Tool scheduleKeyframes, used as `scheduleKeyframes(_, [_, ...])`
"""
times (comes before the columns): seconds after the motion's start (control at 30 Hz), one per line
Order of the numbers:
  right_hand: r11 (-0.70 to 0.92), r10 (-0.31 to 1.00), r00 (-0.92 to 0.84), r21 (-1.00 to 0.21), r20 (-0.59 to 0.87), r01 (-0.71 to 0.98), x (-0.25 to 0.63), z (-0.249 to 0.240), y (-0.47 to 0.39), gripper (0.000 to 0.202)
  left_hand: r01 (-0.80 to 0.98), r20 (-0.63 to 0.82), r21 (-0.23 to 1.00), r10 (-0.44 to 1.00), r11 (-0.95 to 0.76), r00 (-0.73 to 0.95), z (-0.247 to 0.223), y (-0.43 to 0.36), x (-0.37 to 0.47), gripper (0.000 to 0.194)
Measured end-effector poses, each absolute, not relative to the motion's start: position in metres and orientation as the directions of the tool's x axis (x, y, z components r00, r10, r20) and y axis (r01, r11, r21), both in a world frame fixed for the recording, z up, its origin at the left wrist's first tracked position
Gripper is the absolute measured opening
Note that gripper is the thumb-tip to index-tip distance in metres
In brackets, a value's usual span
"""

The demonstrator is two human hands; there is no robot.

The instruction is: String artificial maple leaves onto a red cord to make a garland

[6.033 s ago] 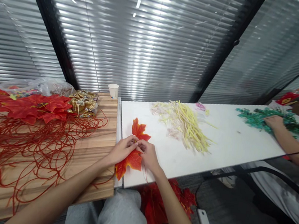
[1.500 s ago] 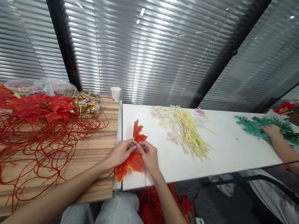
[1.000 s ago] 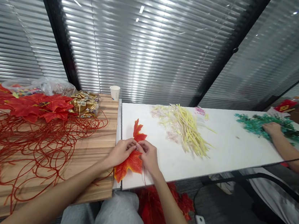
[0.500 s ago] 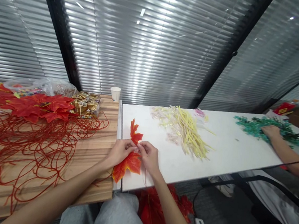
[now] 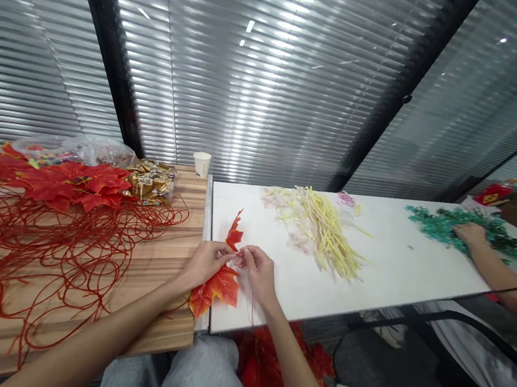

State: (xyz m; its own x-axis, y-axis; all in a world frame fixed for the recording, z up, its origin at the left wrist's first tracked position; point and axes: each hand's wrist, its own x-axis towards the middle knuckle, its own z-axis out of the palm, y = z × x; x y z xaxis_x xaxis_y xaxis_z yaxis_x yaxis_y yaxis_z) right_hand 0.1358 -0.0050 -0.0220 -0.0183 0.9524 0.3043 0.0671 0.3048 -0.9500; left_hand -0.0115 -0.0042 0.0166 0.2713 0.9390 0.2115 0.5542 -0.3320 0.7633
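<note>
My left hand [image 5: 206,264] is closed in a pinch on a red-orange artificial maple leaf [image 5: 217,292], over the seam between the wooden and white tables. The leaf's larger part spreads below my fingers, and a smaller red leaf piece [image 5: 234,236] sticks up beyond them. My right hand [image 5: 258,274] pinches close beside, fingertips almost meeting those of the left. A thin red cord [image 5: 252,311] hangs down under my right hand. The exact spot between the fingertips is too small to make out.
Left, a tangle of red cords [image 5: 67,252] lies before red maple leaves [image 5: 61,185] and gold packets [image 5: 151,181]. A paper cup [image 5: 202,164] stands behind. Yellow strips [image 5: 329,230] lie right; farther, another person's hand [image 5: 470,234] touches green foliage [image 5: 443,224]. More red leaves [image 5: 261,363] hang below.
The maple leaf has turned and shifted slightly left, and the upper leaf piece now shows narrower. My fingertips have moved a little against each other. The view has shifted slightly.
</note>
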Motion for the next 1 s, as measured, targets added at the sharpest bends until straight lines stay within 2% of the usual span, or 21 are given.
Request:
scheduleKeyframes(0.3, [0.270, 0.957, -0.098, -0.962, 0.274, -0.047, 0.134, -0.016, -0.010, 0.020, 0.495, 0.189, 0.827, 0.960, -0.269, 0.206, 0.016, -0.003, -0.013, 0.020])
scheduleKeyframes(0.53, [0.250, 0.968, -0.001, -0.968, 0.250, 0.006, 0.137, -0.021, -0.006, 0.017, 0.232, 0.113, 0.959, 0.968, -0.166, 0.225, 0.011, 0.001, -0.014, 0.031])
scheduleKeyframes(0.67, [0.292, 0.955, 0.021, -0.954, 0.294, 0.063, 0.137, -0.029, -0.002, 0.020, 0.089, 0.114, 0.986, 0.952, -0.144, 0.284, 0.011, 0.001, -0.013, 0.040])
scheduleKeyframes(0.87, [0.331, 0.943, 0.002, -0.941, 0.332, 0.072, 0.137, -0.023, -0.006, 0.020, 0.090, 0.093, 0.987, 0.928, -0.134, 0.359, 0.009, 0.001, -0.011, 0.046])
scheduleKeyframes(1.0, [0.315, 0.949, 0.009, -0.948, 0.315, 0.037, 0.137, -0.021, -0.008, 0.018, 0.173, 0.144, 0.963, 0.940, -0.204, 0.309, 0.008, 0.001, -0.011, 0.042])
